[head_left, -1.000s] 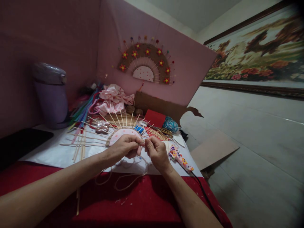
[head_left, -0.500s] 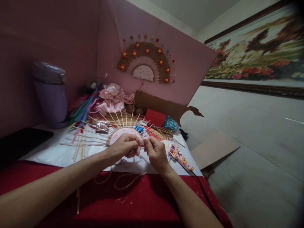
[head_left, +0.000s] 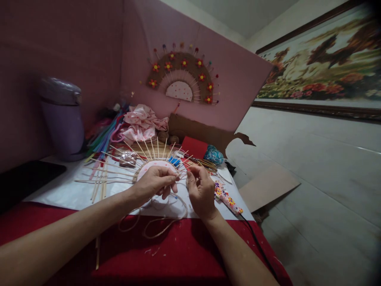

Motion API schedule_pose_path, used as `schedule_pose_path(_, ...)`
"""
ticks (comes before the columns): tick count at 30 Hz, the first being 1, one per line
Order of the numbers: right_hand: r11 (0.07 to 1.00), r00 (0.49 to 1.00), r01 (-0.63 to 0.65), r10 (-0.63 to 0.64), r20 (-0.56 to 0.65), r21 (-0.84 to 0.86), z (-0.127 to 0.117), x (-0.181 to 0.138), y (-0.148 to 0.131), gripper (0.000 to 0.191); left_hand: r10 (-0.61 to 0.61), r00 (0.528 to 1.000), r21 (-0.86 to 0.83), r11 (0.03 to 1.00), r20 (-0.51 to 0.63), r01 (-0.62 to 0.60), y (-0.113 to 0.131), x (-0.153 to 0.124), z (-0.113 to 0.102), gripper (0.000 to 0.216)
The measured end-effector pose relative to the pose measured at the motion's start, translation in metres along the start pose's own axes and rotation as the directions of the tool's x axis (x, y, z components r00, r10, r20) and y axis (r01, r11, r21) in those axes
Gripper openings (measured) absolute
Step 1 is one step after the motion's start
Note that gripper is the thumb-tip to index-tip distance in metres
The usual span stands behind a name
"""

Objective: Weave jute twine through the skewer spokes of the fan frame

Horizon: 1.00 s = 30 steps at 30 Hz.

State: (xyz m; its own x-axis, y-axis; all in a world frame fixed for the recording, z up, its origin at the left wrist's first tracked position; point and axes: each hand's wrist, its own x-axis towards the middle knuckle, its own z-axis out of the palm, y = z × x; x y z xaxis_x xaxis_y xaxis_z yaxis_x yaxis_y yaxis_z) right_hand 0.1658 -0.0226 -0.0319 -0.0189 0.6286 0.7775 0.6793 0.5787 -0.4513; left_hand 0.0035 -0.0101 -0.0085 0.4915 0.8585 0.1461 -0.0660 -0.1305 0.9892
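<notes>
A half-round fan frame of thin wooden sticks spreading from a pink dotted centre lies on white paper. My left hand rests on the pink centre, its fingers pinching a strand of jute twine at the frame's near right edge. My right hand is just to the right, thumb and forefinger pinching the same strand a little above the sticks. Loose loops of the twine trail toward me over the red tablecloth.
A flower-patterned glue gun with a black cord lies right of my right hand. At the back are a blue yarn ball, pink cloth, coloured pipe cleaners and a purple canister. A finished fan hangs on the pink board.
My right hand has lifted and moved right, away from my left hand, drawing the twine with it. The left hand stayed on the fan's centre.
</notes>
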Motion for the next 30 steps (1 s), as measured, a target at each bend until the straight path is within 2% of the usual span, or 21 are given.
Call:
schedule_pose_path(2,0.997,0.998,0.069,-0.069,0.001,-0.024,-0.001,-0.002,-0.003,0.01,0.008,1.0,0.004,1.0,-0.016,-0.007,-0.001,0.0,0.0,0.023)
schedule_pose_path(7,0.981,0.973,0.185,-0.175,0.154,-0.055,-0.001,-0.004,-0.004,0.012,0.05,0.998,0.042,0.998,-0.035,-0.049,-0.008,0.002,-0.001,0.021)
schedule_pose_path(16,0.945,0.94,0.281,-0.236,0.246,-0.167,0.0,-0.002,-0.004,0.018,0.14,0.989,0.304,0.945,-0.046,-0.12,-0.012,0.0,-0.002,0.017)
schedule_pose_path(22,0.87,0.919,0.369,-0.287,0.27,-0.329,0.006,-0.005,-0.001,0.019,0.224,0.974,0.427,0.88,0.014,-0.209,-0.015,-0.002,0.001,0.02)
schedule_pose_path(25,0.874,0.924,0.354,-0.273,0.267,-0.332,0.008,-0.005,0.0,0.017,0.158,0.987,0.374,0.913,0.039,-0.161,-0.013,-0.002,0.002,0.021)
schedule_pose_path(30,0.947,0.94,0.26,-0.202,0.276,-0.191,0.005,-0.003,0.001,0.018,0.062,0.997,0.228,0.971,0.035,-0.069,-0.012,0.001,-0.001,0.021)
